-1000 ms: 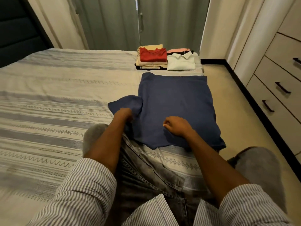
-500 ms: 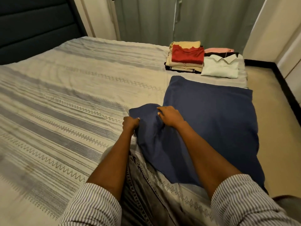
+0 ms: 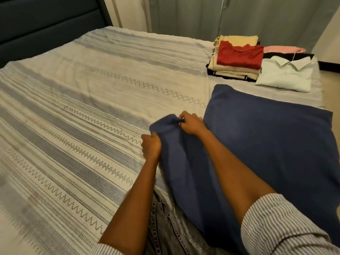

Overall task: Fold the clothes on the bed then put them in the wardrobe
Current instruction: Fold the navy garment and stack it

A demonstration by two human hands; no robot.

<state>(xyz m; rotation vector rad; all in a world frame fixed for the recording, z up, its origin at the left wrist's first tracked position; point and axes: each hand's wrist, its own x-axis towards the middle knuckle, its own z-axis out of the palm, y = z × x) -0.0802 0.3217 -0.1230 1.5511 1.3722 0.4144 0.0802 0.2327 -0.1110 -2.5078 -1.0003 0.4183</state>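
Observation:
A dark blue garment [image 3: 266,144] lies spread flat on the right side of the striped bed [image 3: 73,107]. Its sleeve sticks out to the left. My left hand [image 3: 151,146] grips the near edge of that sleeve. My right hand [image 3: 191,122] pinches the sleeve's far edge. At the bed's far right corner stands a stack of folded clothes with a red top [image 3: 240,57] uppermost. Beside it lies a folded white collared shirt [image 3: 286,75] on top of black and pink pieces.
Grey jeans [image 3: 165,234] lie on the bed just under my forearms. A dark padded headboard [image 3: 42,24] runs along the far left. Grey curtains [image 3: 239,17] hang behind the bed. A strip of beige floor [image 3: 331,89] shows at the far right.
My right hand moved from the garment's body over to the sleeve and took hold of it next to my left hand. The view swung left, and the drawers left the frame.

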